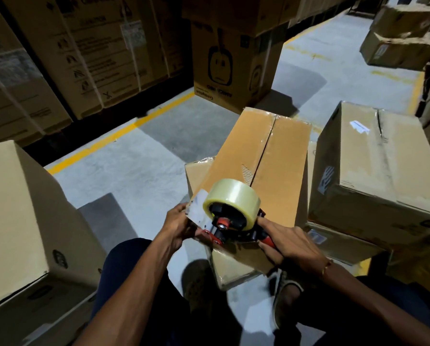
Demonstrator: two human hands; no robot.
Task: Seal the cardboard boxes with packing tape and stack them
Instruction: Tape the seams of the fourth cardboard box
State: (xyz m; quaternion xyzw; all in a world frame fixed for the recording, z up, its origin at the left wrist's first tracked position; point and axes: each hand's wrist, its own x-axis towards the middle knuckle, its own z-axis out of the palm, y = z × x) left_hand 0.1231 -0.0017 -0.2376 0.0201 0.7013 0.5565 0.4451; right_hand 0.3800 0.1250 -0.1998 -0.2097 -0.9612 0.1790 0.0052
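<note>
While the long box (261,156) lies tilted across a lower box (196,176) in front of the person's knees, its centre seam shows as a dark open line with no tape over most of it, so I judge this box not yet sealed. Some clear film glints along its far and left edges, though what that is I cannot tell. The right hand (291,243) grips the red handle of the tape gun (231,221), fingers curled round it, with the gun at the near end of the box. The left hand (181,226) pinches the loose tape end (197,208) by the roll (233,198), pulled out a little. It looks like the start of a run: the strip has to be stuck to the near end and drawn along the seam. A big box (373,166) to the right has a split top too, with only scraps of old tape. Stacking looks barely begun.
</note>
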